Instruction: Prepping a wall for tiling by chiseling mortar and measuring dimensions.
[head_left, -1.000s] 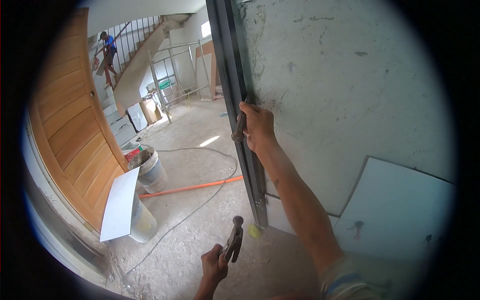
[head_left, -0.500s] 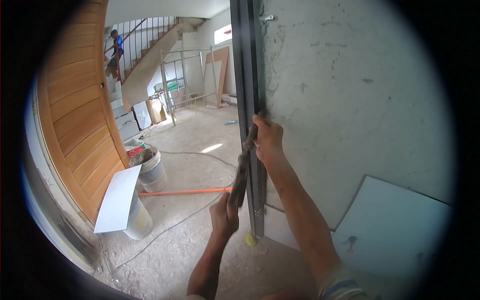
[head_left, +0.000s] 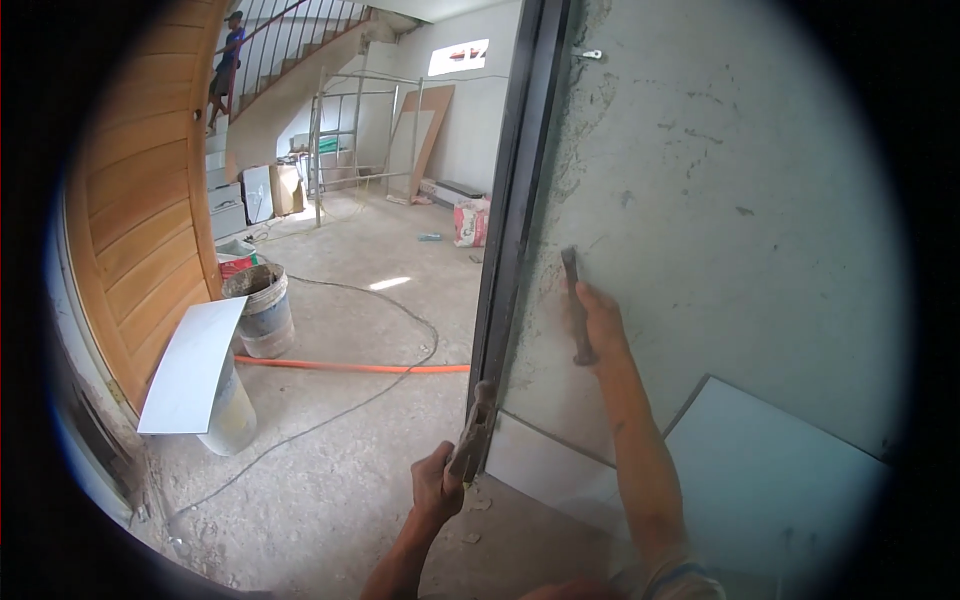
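Observation:
My right hand is closed around a dark chisel, which stands nearly upright with its tip against the grey plastered wall, just right of the dark metal door frame. Below it, my left hand grips the handle of a hammer. The hammer's head points up beside the foot of the frame. Hammer and chisel are apart.
White tiles lean against the wall at lower right. On the rough concrete floor are a dirty bucket, a white panel resting on another bucket, an orange hose and a cable. A wooden door stands left. Beyond it are a scaffold and a person on stairs.
Half a second ago the hammer was raised next to my right hand; now it is lower, by the foot of the frame. My right hand has shifted onto the wall with the chisel.

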